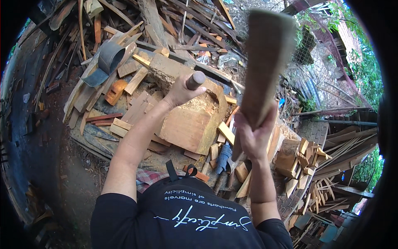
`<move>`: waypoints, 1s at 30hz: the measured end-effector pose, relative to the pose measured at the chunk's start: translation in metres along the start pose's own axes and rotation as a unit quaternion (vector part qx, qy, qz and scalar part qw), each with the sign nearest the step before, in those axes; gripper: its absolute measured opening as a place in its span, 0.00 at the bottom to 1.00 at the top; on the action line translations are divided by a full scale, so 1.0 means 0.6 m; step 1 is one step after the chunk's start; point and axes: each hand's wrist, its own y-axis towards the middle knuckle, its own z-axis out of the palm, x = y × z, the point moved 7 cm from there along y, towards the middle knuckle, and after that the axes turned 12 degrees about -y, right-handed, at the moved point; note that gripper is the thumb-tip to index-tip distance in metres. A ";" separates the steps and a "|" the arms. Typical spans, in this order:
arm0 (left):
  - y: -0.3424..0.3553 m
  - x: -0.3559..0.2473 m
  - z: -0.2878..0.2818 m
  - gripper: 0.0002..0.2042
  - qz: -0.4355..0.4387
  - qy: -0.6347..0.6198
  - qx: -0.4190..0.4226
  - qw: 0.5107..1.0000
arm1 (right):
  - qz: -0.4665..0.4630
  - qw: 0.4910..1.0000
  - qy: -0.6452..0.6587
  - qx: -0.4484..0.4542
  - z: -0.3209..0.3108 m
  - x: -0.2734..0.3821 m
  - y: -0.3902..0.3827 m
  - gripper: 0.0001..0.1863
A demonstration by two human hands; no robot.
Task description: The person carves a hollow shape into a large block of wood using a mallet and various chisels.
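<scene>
At twelve o'clock from the black shirt [195, 222] sat the hollowed wooden block [185, 130], with shavings [206, 103] in its cavity; it looked heavy and stiff, best taken low by its outer sides, clear of the rough rim. Over its far part, the left hand [181, 93] had its fingers wrapped around a round-ended handle [195, 80], seemingly firm and light; the hand hid whatever lay below. At three o'clock the right hand [258, 137] clasped a wooden mallet [267, 62] by its near end, probably weightiest at the broad end, whose outline was smeared by blur. Farther out, an orange block [116, 92] lay at ten, offcuts [304, 162] just past three, and a timber heap [150, 20] at eleven, cut off above
</scene>
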 end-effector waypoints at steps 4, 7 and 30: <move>-0.014 -0.008 0.005 0.09 0.010 0.005 0.001 1.000 | 0.050 0.971 -0.178 0.155 0.033 -0.042 -0.020 0.30; -0.046 0.089 -0.030 0.08 -0.026 0.142 -0.021 0.989 | 0.079 0.935 -0.235 0.253 0.057 -0.089 -0.036 0.33; -0.054 -0.032 0.060 0.16 0.162 0.128 -0.106 0.973 | 0.233 0.961 -0.001 0.152 -0.016 -0.146 -0.141 0.25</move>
